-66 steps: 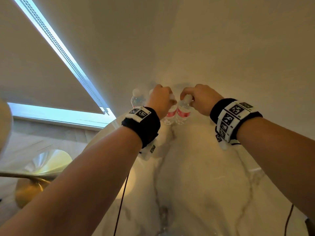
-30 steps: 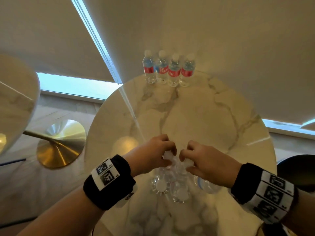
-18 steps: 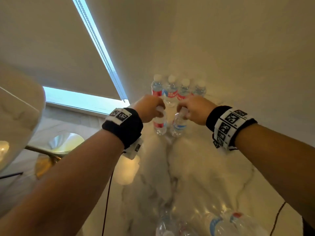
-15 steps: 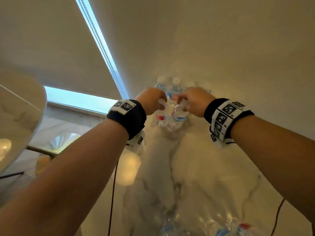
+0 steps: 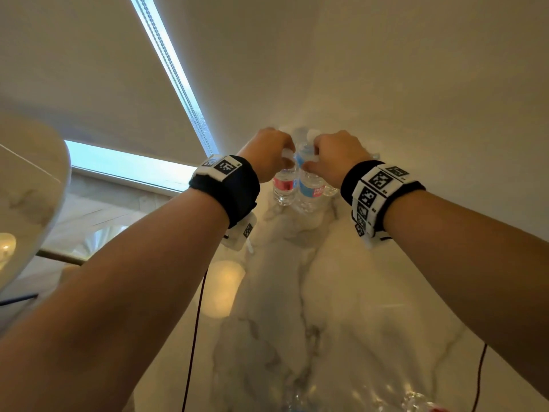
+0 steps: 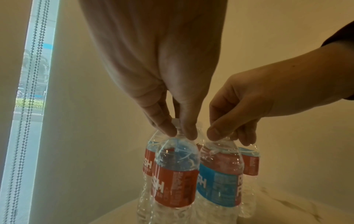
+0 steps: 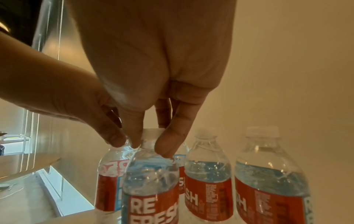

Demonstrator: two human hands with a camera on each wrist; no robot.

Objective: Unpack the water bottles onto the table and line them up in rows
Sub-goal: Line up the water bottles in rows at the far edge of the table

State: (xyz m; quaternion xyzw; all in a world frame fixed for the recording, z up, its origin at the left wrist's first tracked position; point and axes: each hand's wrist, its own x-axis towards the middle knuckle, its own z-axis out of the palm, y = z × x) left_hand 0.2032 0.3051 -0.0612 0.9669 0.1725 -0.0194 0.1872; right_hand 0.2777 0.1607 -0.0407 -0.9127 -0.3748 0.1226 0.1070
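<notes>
Marble table point(image 5: 341, 307) runs to 12 o'clock, where the back row point(image 7: 208, 174) stands. My left hand point(image 5: 269, 157) and right hand point(image 5: 337, 157) each pinch a bottle neck, setting the red-label btl point(image 5: 283, 185) and blue-label btl point(image 5: 310, 188) down in front as row 2. Next, I reckon: let go w/o tipping, then fetch more from the pack at 6 o'clock.

"REFRESH" on bottle labels point(image 7: 153, 212)

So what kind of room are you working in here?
Probably a lounge or café-style room, though I can't be sure: a round white marble table, a second one on a brass pedestal beside it, and cream roller blinds over tall windows.
</notes>
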